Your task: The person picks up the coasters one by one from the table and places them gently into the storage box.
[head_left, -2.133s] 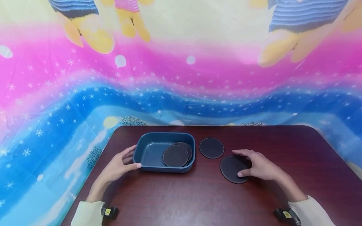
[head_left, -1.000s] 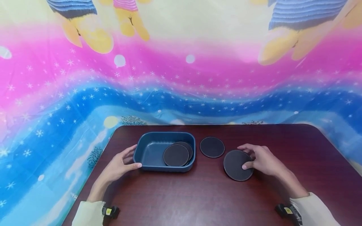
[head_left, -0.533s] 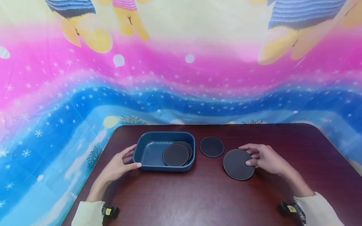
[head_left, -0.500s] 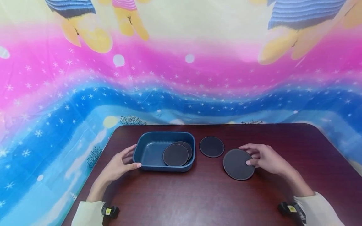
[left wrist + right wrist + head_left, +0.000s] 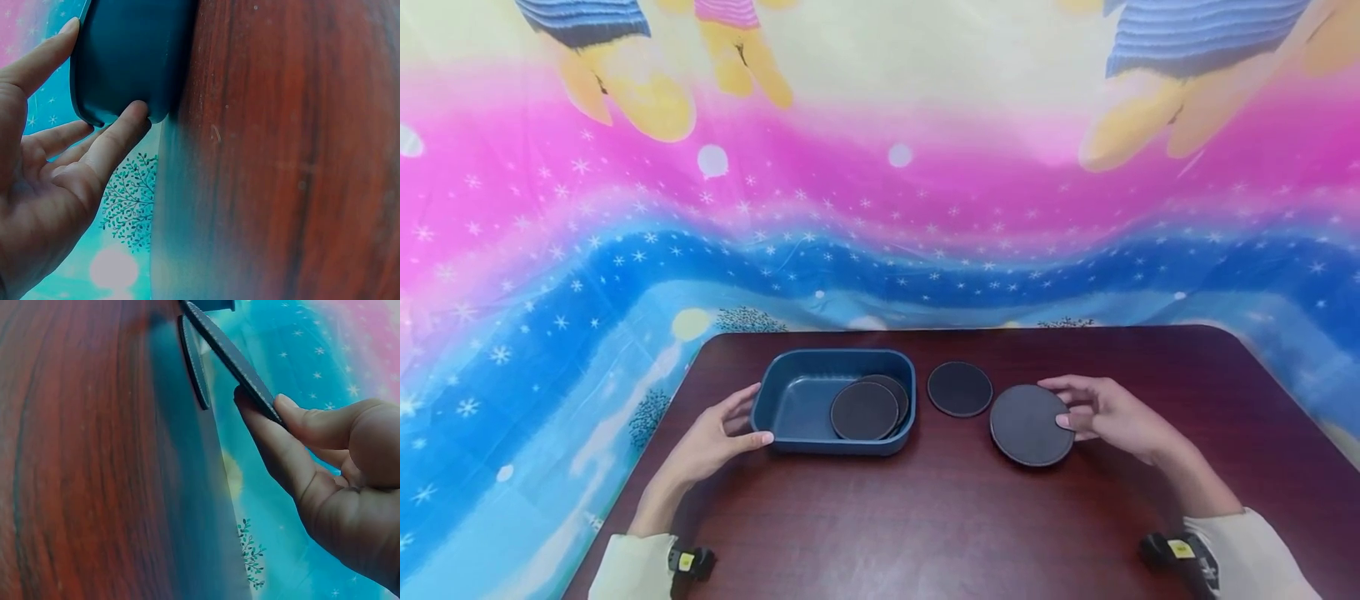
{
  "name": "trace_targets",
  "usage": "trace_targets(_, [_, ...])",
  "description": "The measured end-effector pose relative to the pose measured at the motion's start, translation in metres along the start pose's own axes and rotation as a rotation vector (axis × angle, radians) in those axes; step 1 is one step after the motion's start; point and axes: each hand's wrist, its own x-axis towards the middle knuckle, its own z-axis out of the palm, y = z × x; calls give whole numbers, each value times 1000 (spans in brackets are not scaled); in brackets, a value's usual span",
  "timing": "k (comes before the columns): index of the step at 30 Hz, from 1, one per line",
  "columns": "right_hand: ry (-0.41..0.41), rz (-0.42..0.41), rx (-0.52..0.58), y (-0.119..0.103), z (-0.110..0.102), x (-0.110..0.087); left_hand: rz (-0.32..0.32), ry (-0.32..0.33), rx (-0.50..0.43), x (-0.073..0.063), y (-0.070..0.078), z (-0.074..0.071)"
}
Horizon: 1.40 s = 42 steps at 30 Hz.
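My right hand (image 5: 1116, 419) pinches a round dark coaster (image 5: 1028, 425) with stitched trim by its right edge, thumb on top and fingers beneath. In the right wrist view this coaster (image 5: 234, 359) is tilted, most of it off the table. A second coaster (image 5: 960, 388) lies flat between it and a blue-green rectangular box (image 5: 842, 447). Inside the box's right end, two coasters overlap; the upper coaster (image 5: 864, 411) partly covers the lower one. My left hand (image 5: 718, 435) holds the box's left end, thumb at the near corner and fingers against the end wall (image 5: 119, 69).
Everything stands on a dark reddish-brown table (image 5: 880, 525) with rounded far corners. Behind it hangs a colourful printed cloth (image 5: 880, 208). Black wrist straps with small devices (image 5: 692, 562) sit at both cream sleeves.
My right hand has gripped the nearer coaster by its edge, raised it and tipped it up from the table. The left hand and the box stay in place.
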Motion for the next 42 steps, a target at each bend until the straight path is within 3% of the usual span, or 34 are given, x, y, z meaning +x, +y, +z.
trace_targets(16, [89,75,227,-3,-4,-5,-1,3,9,1,1,1])
trace_targets(27, [88,22,477,0,-3,-4,3,6,17,1,0,1])
trace_targets(35, [86,1,545,-5,0,-5,14,7,16,1,0,1])
trace_targets(42, [102,-5,535,-10,4,-4,20,5,16,0,-1,1])
